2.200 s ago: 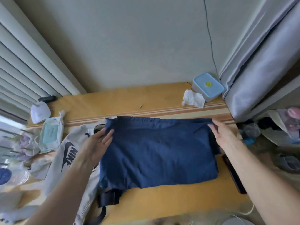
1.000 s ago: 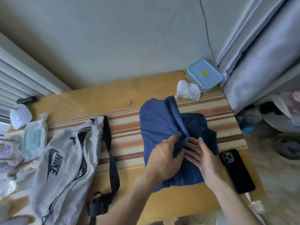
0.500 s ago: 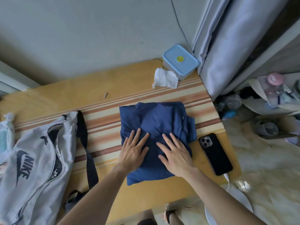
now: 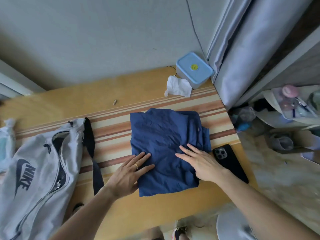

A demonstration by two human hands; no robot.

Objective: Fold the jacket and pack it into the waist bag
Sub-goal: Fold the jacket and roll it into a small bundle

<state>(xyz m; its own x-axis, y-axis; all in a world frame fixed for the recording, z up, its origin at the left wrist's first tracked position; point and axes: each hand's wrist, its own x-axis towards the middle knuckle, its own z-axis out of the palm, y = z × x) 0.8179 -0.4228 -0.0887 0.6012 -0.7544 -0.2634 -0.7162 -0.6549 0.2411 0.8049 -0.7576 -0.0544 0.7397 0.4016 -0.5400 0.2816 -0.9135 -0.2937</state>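
The dark blue jacket [image 4: 162,135] lies folded into a rough square on the striped wooden table [image 4: 112,134]. My left hand [image 4: 128,172] lies flat with spread fingers on the jacket's lower left edge, partly on the table. My right hand [image 4: 200,161] presses flat on the jacket's lower right part. Neither hand grips anything. The grey waist bag [image 4: 36,174] lies at the left with its zip open and its black strap [image 4: 91,149] trailing toward the jacket.
A black phone [image 4: 228,161] lies just right of the jacket, by my right hand. A blue lidded box [image 4: 194,70] and a crumpled tissue [image 4: 178,87] sit at the table's back right. A curtain [image 4: 242,49] hangs at the right. A wipes pack [image 4: 5,141] is at far left.
The wide jacket has been folded in from the left into a compact square. Both hands went from holding its ends to pressing it flat, now sliding slightly apart and toward me.
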